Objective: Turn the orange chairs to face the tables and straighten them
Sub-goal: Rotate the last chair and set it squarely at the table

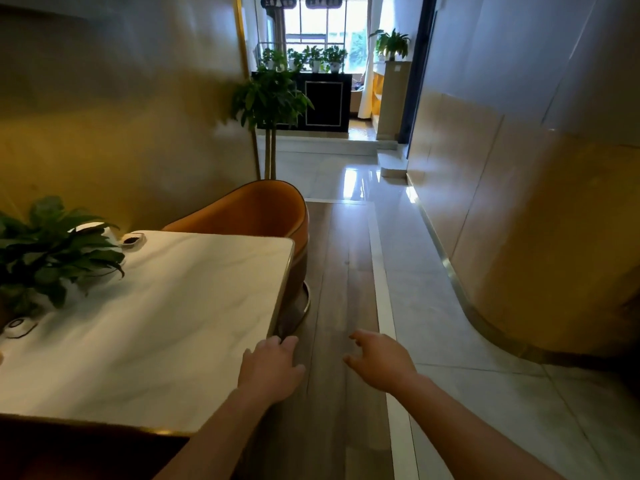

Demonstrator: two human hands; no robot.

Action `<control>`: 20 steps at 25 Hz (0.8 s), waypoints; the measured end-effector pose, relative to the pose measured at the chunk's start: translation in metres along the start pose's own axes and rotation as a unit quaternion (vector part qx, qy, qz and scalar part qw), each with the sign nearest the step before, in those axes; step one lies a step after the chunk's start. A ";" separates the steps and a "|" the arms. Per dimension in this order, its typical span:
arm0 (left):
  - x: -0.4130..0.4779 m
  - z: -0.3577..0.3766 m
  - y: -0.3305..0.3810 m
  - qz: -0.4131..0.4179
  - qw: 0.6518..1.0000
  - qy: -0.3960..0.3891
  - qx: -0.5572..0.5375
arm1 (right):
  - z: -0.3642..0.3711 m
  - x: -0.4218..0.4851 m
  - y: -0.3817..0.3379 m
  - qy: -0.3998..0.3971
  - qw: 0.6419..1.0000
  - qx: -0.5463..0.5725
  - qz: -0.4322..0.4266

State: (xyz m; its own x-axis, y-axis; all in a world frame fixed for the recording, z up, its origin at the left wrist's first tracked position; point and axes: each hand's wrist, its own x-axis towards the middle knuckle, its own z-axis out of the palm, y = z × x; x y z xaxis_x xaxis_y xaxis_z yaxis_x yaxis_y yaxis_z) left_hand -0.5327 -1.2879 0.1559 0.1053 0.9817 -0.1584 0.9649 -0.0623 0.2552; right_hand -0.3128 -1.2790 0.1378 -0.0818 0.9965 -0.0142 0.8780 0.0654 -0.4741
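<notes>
**Both hands empty, orange chair well beyond them**

Neither hand is gripping anything. Reaching forward near the bottom of the view, the left hand [268, 367] is hovering at the near right corner of the marble table [166, 327], its fingers loosely spread and curled down; whether the fingertips are touching the table's edge cannot be told. To the right of it, the right hand [379, 356] is hanging over the wooden floor strip [341, 271], fingers apart and bent, closing on nothing.

Farther away, the orange chair [256, 211] is standing at the far end of the table, well apart from both hands. Its curved back is rising behind the tabletop's far edge, its open seat side is facing the table, and its round metal base [304, 301] is showing on the floor just past the table's right edge.

On the left side of the table a leafy potted plant [52, 247] is sitting. A taller plant [270, 98] is standing behind the chair against the left wall. Beyond it, the tiled corridor [349, 174] is leading to a dark counter [325, 102] with small plants lining its top.
</notes>
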 end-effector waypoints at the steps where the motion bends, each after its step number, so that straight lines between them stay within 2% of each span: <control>1: 0.017 0.001 0.008 -0.004 1.000 0.001 0.004 | -0.003 0.017 0.009 -0.007 1.000 0.003 -0.005; 8: 0.170 0.002 0.052 -0.025 0.999 0.020 -0.002 | -0.024 0.178 0.065 -0.015 0.999 -0.005 -0.031; 20: 0.453 -0.045 0.084 -0.065 0.997 0.034 -0.025 | -0.068 0.477 0.122 -0.060 0.996 0.002 -0.059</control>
State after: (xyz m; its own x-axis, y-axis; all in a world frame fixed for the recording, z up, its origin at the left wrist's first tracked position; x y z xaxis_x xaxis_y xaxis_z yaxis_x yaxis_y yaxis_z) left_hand -0.4149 -0.8403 0.1485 -0.0386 0.9909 -0.1293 0.9561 0.0742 0.2836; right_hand -0.2130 -0.7920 0.1333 -0.2413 0.9684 -0.0628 0.8565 0.1821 -0.4830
